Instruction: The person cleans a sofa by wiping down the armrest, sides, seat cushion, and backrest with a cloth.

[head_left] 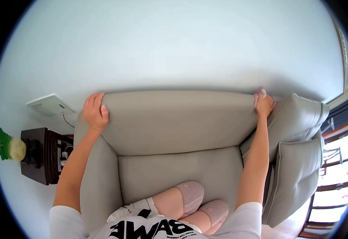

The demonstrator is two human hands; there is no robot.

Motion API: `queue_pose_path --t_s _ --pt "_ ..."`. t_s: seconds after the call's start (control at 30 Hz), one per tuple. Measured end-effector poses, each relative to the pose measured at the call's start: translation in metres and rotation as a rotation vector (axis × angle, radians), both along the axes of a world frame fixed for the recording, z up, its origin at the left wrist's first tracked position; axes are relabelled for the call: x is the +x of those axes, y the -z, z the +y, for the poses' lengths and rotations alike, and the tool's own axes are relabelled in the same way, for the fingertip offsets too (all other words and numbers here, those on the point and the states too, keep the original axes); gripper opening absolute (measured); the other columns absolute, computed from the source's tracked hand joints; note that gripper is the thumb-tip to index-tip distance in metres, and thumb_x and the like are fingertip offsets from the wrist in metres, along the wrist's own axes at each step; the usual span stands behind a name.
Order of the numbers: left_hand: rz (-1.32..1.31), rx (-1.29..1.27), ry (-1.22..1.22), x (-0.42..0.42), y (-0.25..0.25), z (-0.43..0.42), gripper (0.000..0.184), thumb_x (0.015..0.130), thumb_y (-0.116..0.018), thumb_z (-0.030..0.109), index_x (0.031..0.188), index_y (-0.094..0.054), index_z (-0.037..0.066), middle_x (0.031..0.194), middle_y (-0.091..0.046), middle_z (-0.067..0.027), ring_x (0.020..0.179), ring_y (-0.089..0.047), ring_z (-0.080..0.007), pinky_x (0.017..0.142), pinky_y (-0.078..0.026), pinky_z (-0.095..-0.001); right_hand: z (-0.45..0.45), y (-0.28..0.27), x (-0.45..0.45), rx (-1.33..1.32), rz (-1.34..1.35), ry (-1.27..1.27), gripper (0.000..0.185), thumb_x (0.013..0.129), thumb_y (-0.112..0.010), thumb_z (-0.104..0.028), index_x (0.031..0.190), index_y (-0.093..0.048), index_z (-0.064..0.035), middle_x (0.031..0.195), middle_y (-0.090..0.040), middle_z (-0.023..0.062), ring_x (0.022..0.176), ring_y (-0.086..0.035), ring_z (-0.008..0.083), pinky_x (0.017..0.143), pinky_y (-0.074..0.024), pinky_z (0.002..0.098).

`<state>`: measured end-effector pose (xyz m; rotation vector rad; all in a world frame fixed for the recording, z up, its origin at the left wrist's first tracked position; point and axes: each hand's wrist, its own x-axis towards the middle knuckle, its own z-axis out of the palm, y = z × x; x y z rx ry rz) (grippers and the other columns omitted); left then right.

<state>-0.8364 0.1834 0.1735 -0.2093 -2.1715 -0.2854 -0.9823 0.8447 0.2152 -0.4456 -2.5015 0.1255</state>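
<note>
A beige sofa [182, 119] fills the middle of the view, its back against the pale wall. At the left end of the backrest's top edge, my left hand [95, 111] rests with its fingers spread over the corner and holds nothing. My right hand [265, 104] is closed around a pinkish cloth [257, 98] at the right end of the same top edge, close to the wall. Part of the cloth is hidden inside the fingers.
Grey-beige cushions [295, 171] lean at the right. A dark wooden stand [36, 167] with a green ornament [3, 144] is at the left, below a white wall panel [50, 105]. Bright windows [335, 195] show at the far right.
</note>
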Motion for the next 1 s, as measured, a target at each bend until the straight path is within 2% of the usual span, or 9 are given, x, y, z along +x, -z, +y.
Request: queue_pose_path --t_s 0.13,0.3,0.37,0.43,0.6,0.7,0.83,0.93,1.0 --pt "0.021 -0.009 -0.036 -0.003 0.002 -0.002 0.038 0.090 -0.052 0.027 0.116 -0.068 0.004 0.113 -0.066 -0.0143 0.107 -0.061 -0.0362 0.092 -0.048 -0.0449 -0.036 0.006 -0.004 0.137 0.036 0.047 0.047 0.094 -0.049 -0.044 0.081 -0.076 -0.0079 0.092 -0.072 0.0182 0.101 -0.063 0.0375 0.092 -0.0399 0.0559" --pt "-0.013 0.019 -0.017 0.000 0.002 -0.003 0.039 0.089 -0.053 0.028 0.118 -0.067 0.005 0.114 -0.066 -0.0139 0.109 -0.060 -0.0353 0.094 -0.047 -0.0467 -0.184 0.008 0.031 0.273 0.193 -0.308 0.044 0.094 -0.053 -0.041 0.077 -0.074 -0.0070 0.078 -0.069 0.0173 0.086 -0.063 0.0371 0.096 -0.0395 0.0550" --pt "-0.013 0.016 -0.015 -0.001 0.004 -0.007 0.039 0.088 -0.053 0.027 0.118 -0.066 0.005 0.113 -0.066 -0.0140 0.110 -0.060 -0.0354 0.095 -0.046 -0.0472 -0.263 -0.015 0.059 0.087 -0.128 -0.394 0.036 0.093 -0.056 -0.037 0.087 -0.074 -0.0073 0.082 -0.070 0.0174 0.087 -0.063 0.0389 0.098 -0.0393 0.0579" --pt "-0.004 0.008 -0.022 -0.002 0.007 -0.008 0.039 0.087 -0.054 0.027 0.117 -0.066 0.005 0.113 -0.065 -0.0143 0.110 -0.060 -0.0358 0.094 -0.047 -0.0477 -0.346 0.007 0.073 0.006 0.450 -0.665 0.025 0.090 -0.062 -0.028 0.090 -0.070 -0.0049 0.095 -0.068 0.0199 0.093 -0.060 0.0402 0.104 -0.0378 0.0603" --pt "-0.134 0.048 0.024 -0.004 0.007 -0.015 0.037 0.089 -0.054 0.022 0.120 -0.065 0.004 0.117 -0.063 -0.0162 0.114 -0.058 -0.0372 0.100 -0.044 -0.0478 -0.514 -0.008 0.123 -0.037 0.051 -0.853 0.034 0.100 -0.051 -0.033 0.100 -0.069 -0.0037 0.093 -0.067 0.0167 0.095 -0.061 0.0367 0.103 -0.0377 0.0556" --pt "-0.172 0.097 0.147 0.006 -0.008 -0.021 0.042 0.092 -0.054 0.020 0.131 -0.059 0.003 0.130 -0.058 -0.0197 0.124 -0.052 -0.0396 0.106 -0.040 -0.0495 -0.516 0.010 0.118 -0.106 0.194 -0.993 0.044 0.100 -0.052 -0.043 0.112 -0.069 -0.0036 0.093 -0.070 0.0152 0.097 -0.064 0.0332 0.107 -0.0356 0.0545" --pt "-0.224 0.244 0.280 0.069 0.021 -0.055 0.060 0.095 -0.058 0.026 0.149 -0.043 0.003 0.153 -0.040 -0.0238 0.139 -0.038 -0.0460 0.115 -0.030 -0.0587 -0.428 -0.014 0.110 0.025 -0.081 -0.949 0.048 0.096 -0.058 -0.051 0.121 -0.068 -0.0106 0.104 -0.069 0.0132 0.107 -0.061 0.0320 0.111 -0.0334 0.0521" --pt "-0.571 0.060 -0.226 0.128 0.104 -0.093 0.072 0.095 -0.060 0.034 0.156 -0.034 0.006 0.161 -0.026 -0.0252 0.145 -0.027 -0.0504 0.117 -0.021 -0.0671 -0.388 -0.011 0.106 0.060 -0.024 -0.943 0.053 0.097 -0.058 -0.052 0.125 -0.066 -0.0077 0.108 -0.067 0.0135 0.109 -0.059 0.0332 0.108 -0.0351 0.0514" --pt "-0.750 0.062 -0.343 0.126 0.068 -0.083 0.074 0.094 -0.061 0.038 0.156 -0.035 0.007 0.161 -0.027 -0.0258 0.146 -0.024 -0.0513 0.116 -0.017 -0.0701 -0.399 0.002 0.101 0.070 0.045 -0.885 0.053 0.098 -0.056 -0.050 0.127 -0.064 -0.0064 0.113 -0.065 0.0140 0.111 -0.057 0.0342 0.108 -0.0350 0.0520"
